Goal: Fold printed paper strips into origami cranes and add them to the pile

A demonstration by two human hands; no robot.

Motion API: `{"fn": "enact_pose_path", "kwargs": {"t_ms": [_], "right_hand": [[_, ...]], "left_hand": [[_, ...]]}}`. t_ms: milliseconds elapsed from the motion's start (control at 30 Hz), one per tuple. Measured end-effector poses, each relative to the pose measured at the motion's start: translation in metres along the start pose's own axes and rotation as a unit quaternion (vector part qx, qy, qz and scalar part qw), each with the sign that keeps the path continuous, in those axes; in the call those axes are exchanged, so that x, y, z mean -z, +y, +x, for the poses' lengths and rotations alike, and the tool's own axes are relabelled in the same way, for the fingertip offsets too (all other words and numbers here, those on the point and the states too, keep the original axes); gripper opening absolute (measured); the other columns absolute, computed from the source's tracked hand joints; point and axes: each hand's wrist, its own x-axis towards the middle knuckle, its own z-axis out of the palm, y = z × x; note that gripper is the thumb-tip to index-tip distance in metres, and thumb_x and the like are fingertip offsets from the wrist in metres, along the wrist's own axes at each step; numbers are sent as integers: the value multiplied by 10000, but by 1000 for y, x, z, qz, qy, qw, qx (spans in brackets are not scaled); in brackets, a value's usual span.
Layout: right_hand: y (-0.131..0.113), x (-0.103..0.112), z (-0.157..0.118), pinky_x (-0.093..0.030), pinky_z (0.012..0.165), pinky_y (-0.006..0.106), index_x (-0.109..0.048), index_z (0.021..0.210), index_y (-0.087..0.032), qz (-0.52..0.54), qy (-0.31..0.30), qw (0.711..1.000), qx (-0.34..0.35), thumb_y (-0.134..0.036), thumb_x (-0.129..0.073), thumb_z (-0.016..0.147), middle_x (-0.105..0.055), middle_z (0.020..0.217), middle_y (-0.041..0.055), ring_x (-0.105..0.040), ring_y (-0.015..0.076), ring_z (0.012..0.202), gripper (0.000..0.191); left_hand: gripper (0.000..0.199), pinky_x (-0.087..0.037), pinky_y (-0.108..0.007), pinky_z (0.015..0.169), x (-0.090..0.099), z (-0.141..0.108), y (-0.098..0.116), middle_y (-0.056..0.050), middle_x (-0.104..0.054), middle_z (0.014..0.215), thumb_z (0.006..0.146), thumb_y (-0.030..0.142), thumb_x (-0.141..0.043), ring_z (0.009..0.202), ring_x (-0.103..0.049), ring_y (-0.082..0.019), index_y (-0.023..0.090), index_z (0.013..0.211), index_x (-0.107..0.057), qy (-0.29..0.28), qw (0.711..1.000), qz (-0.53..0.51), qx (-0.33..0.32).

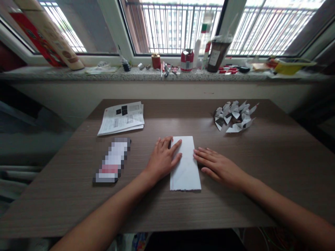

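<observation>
A folded white sheet of paper (184, 174) lies flat in front of me, its long sides running away from me and its near edge slightly ragged. My left hand (163, 157) rests over its left edge, fingers spread, with the thumb and index finger on the paper. At the right edge, my right hand (218, 165) lies flat on the tabletop, its fingertips touching or just beside the paper. Neither hand grasps anything.
On the wooden table (146, 212) are printed sheets (121, 120) at back left, a blurred-out phone (112, 162) at left and several folded paper pieces (235, 116) at back right. The windowsill (104, 75) holds a can (187, 60), a drink cup (218, 54) and clutter.
</observation>
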Motion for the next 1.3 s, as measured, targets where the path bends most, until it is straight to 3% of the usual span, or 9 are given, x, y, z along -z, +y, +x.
{"fn": "enact_pose_path", "kwargs": {"t_ms": [133, 200, 333, 400, 600, 767, 1300], "right_hand": [[3, -3, 4, -296, 1279, 517, -368, 1618, -323, -12, -6, 1000, 7, -358, -507, 1081, -407, 1655, 33, -356, 244, 1542, 556], [3, -3, 4, -300, 1276, 521, -394, 1607, -318, -12, -6, 1000, 2, -356, -501, 1083, -416, 1651, 38, -365, 246, 1538, 536], [1, -1, 6, -345, 1251, 533, -472, 1563, -303, 9, 4, 1000, -5, -347, -489, 1085, -496, 1602, 46, -436, 246, 1499, 480], [1, 0, 10, -367, 1238, 529, -532, 1516, -294, 30, 19, 999, -8, -324, -486, 1085, -567, 1547, 45, -484, 238, 1464, 434], [3, -1, 28, -532, 1037, 476, -686, 1256, -255, 101, 104, 989, -39, -255, -547, 1048, -745, 1243, 77, -677, 250, 1183, 250], [4, -3, 46, -543, 838, 389, -669, 987, -221, 92, 144, 980, -98, -185, -629, 976, -708, 1002, 77, -669, 243, 934, 55], [55, -3, 105, -494, 770, 343, -661, 827, -202, 60, 187, 971, -134, -148, -625, 931, -647, 896, 59, -621, 214, 812, 123]], "left_hand": [[582, -290, -599, 1242, 6, -1, 2, -138, -410, 1578, 1018, 413, -599, 1460, -377, -361, 279, 1566, -454, 42, 999, 7, -10], [536, -301, -559, 1251, 12, -4, 5, -140, -377, 1617, 1041, 362, -574, 1498, -341, -347, 251, 1554, -468, 47, 997, 5, -62], [433, -430, -469, 1186, 18, -12, 13, -148, -517, 1512, 1052, 427, -551, 1400, -485, -303, 189, 1411, -594, -15, 984, -44, -175], [401, -422, -472, 1190, 17, -16, 16, -133, -529, 1506, 1054, 419, -549, 1409, -482, -296, 217, 1396, -606, -54, 971, -60, -226], [490, -316, -580, 1231, 11, -20, 16, -85, -515, 1543, 1068, 461, -510, 1424, -461, -310, 357, 1545, -475, -80, 971, -57, -218], [470, -225, -624, 1254, 12, -20, 15, -66, -499, 1561, 1080, 480, -470, 1452, -423, -305, 381, 1540, -480, -91, 971, -56, -215], [474, -206, -647, 1246, 8, -21, 16, -66, -499, 1559, 1077, 481, -483, 1450, -416, -312, 401, 1544, -474, -82, 971, -58, -217]]}}
